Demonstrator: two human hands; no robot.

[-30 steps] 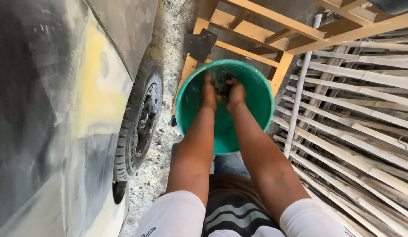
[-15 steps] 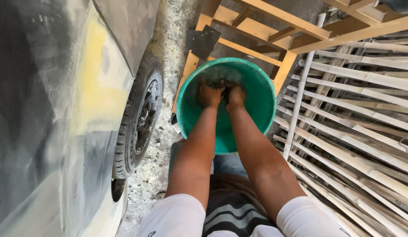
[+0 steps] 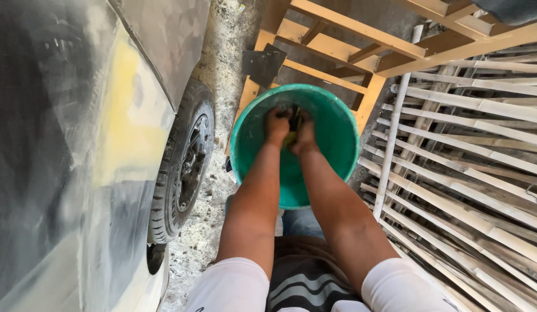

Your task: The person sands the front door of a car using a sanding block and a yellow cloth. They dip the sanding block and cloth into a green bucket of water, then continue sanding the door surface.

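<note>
The car body (image 3: 66,156) fills the nine o'clock side of the view, its panel sanded dull grey with a yellow filler patch, unpainted as it stands. Its rear wheel (image 3: 184,164) sits at roughly eight o'clock from the bucket, on gritty concrete. A stack of pale wooden slats (image 3: 471,167) occupies the three o'clock side, and a wooden frame (image 3: 349,34) lies at twelve o'clock. The green bucket (image 3: 338,133) stands at centre, just ahead of the person's knees. Both forearms reach down into it. The left hand (image 3: 276,124) and the right hand (image 3: 305,134) are pressed together, both clenched on a small dark and yellowish pad (image 3: 293,126), apparently a sponge or sanding piece; its exact kind cannot be told. Judged from this position, the pad is being wetted or wrung inside the bucket, so the work appears to be at a rinsing stage. The panel shows sanding already done, with further surface work outstanding.
</note>
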